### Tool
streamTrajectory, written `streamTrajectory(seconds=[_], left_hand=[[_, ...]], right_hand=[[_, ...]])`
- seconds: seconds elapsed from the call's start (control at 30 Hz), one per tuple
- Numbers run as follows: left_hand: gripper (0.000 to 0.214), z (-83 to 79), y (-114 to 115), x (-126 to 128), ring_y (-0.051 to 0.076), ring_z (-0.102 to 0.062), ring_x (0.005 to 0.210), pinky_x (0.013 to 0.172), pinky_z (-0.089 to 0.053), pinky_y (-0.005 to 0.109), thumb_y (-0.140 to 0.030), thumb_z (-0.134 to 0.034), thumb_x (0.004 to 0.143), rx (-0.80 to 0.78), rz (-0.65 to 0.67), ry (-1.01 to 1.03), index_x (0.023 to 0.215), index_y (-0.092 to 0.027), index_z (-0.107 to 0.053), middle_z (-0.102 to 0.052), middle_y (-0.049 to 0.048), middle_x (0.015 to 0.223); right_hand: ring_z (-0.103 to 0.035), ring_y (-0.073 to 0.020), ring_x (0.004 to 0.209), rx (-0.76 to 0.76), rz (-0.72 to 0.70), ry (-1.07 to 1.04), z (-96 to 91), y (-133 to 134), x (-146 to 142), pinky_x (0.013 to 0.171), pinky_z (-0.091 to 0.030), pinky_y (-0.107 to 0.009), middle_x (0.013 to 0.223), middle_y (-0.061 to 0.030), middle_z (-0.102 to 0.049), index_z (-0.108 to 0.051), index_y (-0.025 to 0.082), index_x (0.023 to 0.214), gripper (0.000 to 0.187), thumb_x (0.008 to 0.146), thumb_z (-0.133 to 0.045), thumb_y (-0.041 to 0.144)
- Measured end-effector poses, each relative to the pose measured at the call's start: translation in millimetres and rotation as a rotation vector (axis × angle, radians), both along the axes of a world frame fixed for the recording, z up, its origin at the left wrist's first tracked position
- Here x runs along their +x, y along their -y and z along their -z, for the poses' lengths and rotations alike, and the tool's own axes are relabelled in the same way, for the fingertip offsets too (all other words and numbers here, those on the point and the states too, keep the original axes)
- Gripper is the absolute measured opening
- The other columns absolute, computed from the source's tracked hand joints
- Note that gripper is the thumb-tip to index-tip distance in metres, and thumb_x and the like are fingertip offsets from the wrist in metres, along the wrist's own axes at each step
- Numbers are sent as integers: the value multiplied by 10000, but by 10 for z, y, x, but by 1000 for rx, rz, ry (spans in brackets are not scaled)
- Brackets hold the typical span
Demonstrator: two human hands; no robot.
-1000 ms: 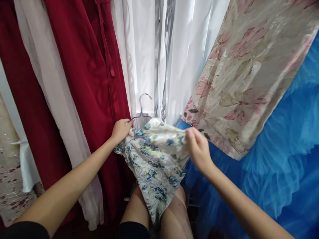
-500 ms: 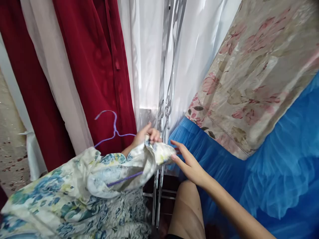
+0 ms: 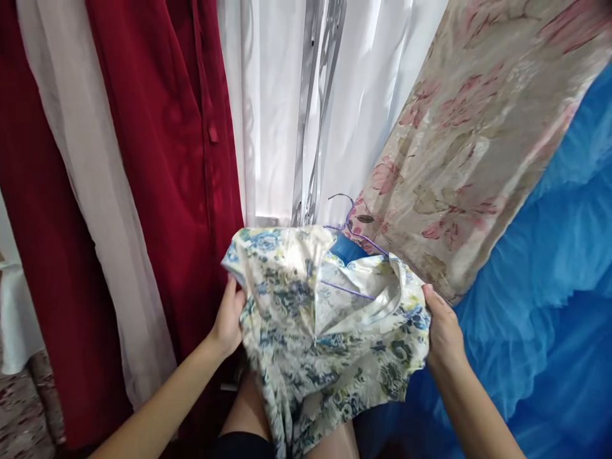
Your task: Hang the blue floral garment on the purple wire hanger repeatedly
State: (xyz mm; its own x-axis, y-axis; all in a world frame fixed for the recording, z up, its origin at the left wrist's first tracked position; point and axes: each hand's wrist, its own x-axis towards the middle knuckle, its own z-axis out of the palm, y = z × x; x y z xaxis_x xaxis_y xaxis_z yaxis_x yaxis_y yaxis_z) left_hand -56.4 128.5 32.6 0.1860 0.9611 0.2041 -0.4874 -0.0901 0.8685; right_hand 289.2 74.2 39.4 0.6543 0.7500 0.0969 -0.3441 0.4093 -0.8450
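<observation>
A white garment with a blue flower print (image 3: 310,325) hangs bunched over my knees, still threaded on a thin purple wire hanger (image 3: 351,220) whose hook pokes up behind it. My left hand (image 3: 229,315) grips the garment's left edge, fingers tucked behind the cloth. On the right edge my right hand (image 3: 442,328) does the same, fingers curled under the fabric. The cloth is stretched between both hands at lap height.
Dark red dresses (image 3: 167,159) and a pale pink one (image 3: 90,191) hang at the left. White sheer fabric and a metal rack post (image 3: 310,127) stand behind. A beige pink-flowered garment (image 3: 473,140) hangs at the right over blue tulle (image 3: 549,306).
The flowered garment swung from my lap out to the left and back to the middle. My right hand, briefly open and off the cloth, now grips its right edge; the hanger hook shifted right.
</observation>
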Motion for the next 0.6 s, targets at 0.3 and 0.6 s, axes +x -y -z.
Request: streamTrajectory(seconds=[0.3, 0.6], left_hand=[[536, 698, 150, -229, 323, -678, 1125, 1002, -517, 395, -508, -824, 745, 39, -464, -279, 1108, -124, -731, -764, 118, 1113], [598, 1059, 599, -176, 342, -659, 1192, 988, -538, 397, -555, -775, 794, -128, -571, -224, 1203, -124, -707, -745, 146, 1185]], right_hand=[[-707, -238, 663, 27, -181, 156, -285, -127, -345, 568, -550, -309, 685, -15, -725, -719, 205, 836, 460, 562, -916, 518], [-603, -239, 1081, 38, 499, 553, 507, 324, -642, 915, -454, -348, 1154, -76, -665, -636, 213, 1149, 400, 849, -730, 461]])
